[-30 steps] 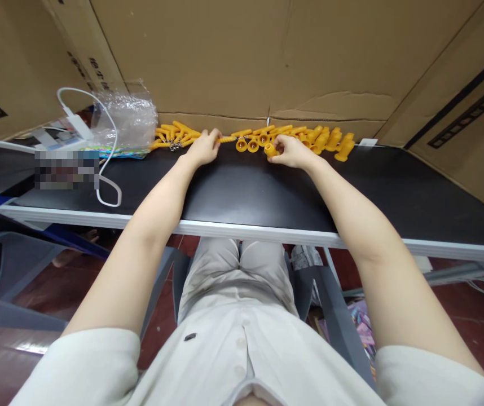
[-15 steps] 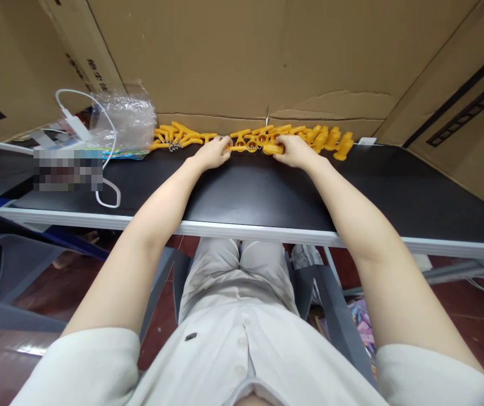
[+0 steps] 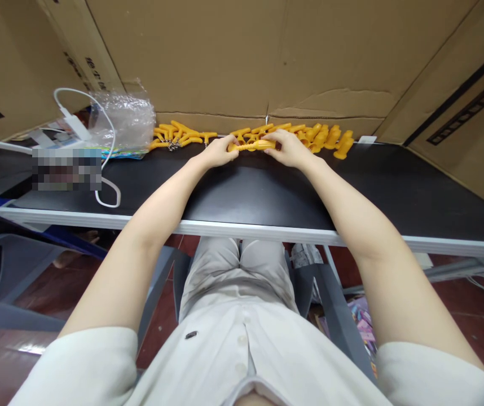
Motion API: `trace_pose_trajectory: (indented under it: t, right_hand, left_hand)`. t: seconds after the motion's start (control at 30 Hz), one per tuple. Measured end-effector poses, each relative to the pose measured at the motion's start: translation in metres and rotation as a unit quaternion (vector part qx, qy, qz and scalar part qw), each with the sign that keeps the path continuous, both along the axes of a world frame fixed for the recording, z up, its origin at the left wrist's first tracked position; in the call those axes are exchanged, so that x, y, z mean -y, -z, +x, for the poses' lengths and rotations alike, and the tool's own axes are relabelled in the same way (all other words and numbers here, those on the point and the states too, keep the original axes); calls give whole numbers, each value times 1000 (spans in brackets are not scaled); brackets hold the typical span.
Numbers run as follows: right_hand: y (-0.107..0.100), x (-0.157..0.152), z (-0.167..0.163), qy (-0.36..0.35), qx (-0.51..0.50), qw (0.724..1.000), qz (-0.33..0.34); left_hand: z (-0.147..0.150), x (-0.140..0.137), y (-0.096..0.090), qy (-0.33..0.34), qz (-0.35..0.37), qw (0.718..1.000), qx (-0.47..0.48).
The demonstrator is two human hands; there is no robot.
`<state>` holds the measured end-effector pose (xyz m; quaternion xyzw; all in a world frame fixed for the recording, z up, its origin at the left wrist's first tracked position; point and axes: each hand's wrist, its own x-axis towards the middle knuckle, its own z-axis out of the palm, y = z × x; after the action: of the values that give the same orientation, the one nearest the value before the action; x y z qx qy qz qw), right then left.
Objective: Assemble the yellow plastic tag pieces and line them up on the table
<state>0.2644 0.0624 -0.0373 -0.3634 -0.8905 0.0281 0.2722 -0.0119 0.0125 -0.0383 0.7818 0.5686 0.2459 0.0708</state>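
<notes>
My left hand point(image 3: 221, 151) is closed on the left end of a yellow T-shaped plastic handle point(image 3: 242, 147), just above the black tabletop. My right hand point(image 3: 287, 149) pinches a yellow ridged plastic sleeve point(image 3: 266, 145). Handle and sleeve lie end to end between my hands; where they meet is too small to make out. Behind my fingers, more yellow handles and sleeves point(image 3: 242, 134) stretch along the back of the table. Left of my left hand lie several loose T-shaped handles point(image 3: 178, 133) with small metal ends. Yellow sleeves point(image 3: 333, 136) stand or lean to the right of my right hand.
A cardboard wall point(image 3: 225, 56) closes off the table's back. Clear plastic wrap point(image 3: 126, 121), a white plug point(image 3: 78, 127) and its cable point(image 3: 113, 194) lie on the left. A pale metal edge point(image 3: 246, 231) runs along the table's front.
The handle in my left hand and the sleeve in my right hand have come together into one line. My left hand has shifted slightly right, my right hand slightly left.
</notes>
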Motion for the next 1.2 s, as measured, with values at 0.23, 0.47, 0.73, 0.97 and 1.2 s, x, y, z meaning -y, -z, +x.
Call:
trace_pose_trajectory:
  t: [0.23,0.47,0.73,0.97,1.2]
  right_hand:
    - [2,-5,0,-5,-73,994,-77]
    - [-28,37,-8,39,-177,954,-240]
    - [-30,45,-17,91,-198,915,-339]
    - [-40,52,-12,59,-187,908,-370]
    - [-45,57,-10,45,-193,919,-342]
  left_hand:
    - [-5,1,0,-13,11,999,42]
    - [-10,-2,3,-4,46,997,55]
    - [-11,-1,3,-2,59,997,44]
    - [-9,-1,1,-9,54,998,42]
    - [-7,3,-1,-13,52,998,42]
